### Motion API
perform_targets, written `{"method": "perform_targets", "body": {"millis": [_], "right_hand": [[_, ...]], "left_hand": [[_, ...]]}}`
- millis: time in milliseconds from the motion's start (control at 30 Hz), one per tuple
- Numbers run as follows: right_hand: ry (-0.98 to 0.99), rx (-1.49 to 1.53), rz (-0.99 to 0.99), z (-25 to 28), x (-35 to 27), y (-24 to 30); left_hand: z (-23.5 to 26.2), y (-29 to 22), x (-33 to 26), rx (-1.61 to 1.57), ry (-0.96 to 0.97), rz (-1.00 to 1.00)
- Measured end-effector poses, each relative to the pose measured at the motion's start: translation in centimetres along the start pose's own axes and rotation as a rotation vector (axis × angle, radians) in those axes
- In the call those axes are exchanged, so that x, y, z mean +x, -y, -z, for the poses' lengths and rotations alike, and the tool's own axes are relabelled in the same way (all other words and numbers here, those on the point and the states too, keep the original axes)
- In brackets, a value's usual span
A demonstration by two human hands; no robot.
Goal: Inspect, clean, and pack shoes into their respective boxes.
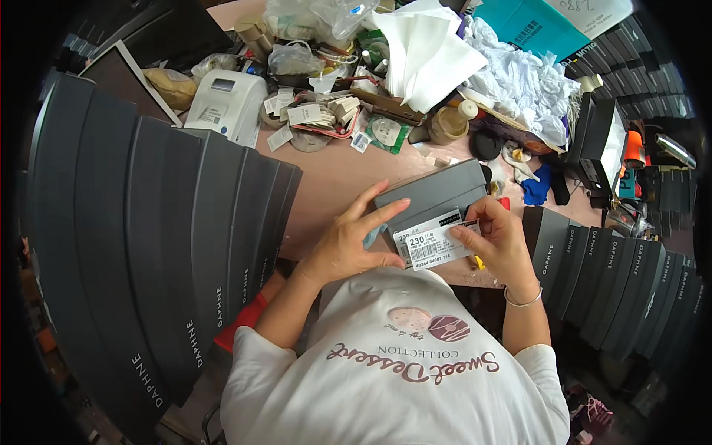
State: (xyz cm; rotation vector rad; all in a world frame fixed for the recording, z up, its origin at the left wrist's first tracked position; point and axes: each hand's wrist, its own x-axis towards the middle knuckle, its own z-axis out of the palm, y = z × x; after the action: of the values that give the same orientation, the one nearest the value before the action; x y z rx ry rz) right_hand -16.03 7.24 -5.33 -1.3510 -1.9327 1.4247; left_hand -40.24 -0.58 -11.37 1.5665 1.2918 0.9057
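One white label (432, 250), running lengthwise left to right, is pinched in the right hand (498, 233) before a grey box (437, 193) near the surface's (322, 178) near edge, left hand (341, 243) spread wide beside the label's left end.

Box (432, 194) on table (324, 178), other boxes (165, 245) left and right

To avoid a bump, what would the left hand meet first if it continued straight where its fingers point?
The left hand would probably meet the grey box first; whether the fingers touch it is unclear.
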Motion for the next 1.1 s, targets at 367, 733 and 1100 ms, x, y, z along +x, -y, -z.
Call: {"method": "perform_targets", "body": {"millis": [367,733,1100], "right_hand": [[0.017,-0.129,-0.068,-1.0,0.9,1.6],[0.007,-0.146,-0.061,-1.4,1.1,1.2],[-0.037,-0.3,-0.014,-1.6,1.1,1.2]], "left_hand": [[-0.2,0.9,0.0,-0.057,-0.019,-0.049],[-0.9,1.0,-0.1,-0.083,-0.081,-0.063],[-1.2,0.7,-0.1,-0.095,-0.117,-0.069]]}}
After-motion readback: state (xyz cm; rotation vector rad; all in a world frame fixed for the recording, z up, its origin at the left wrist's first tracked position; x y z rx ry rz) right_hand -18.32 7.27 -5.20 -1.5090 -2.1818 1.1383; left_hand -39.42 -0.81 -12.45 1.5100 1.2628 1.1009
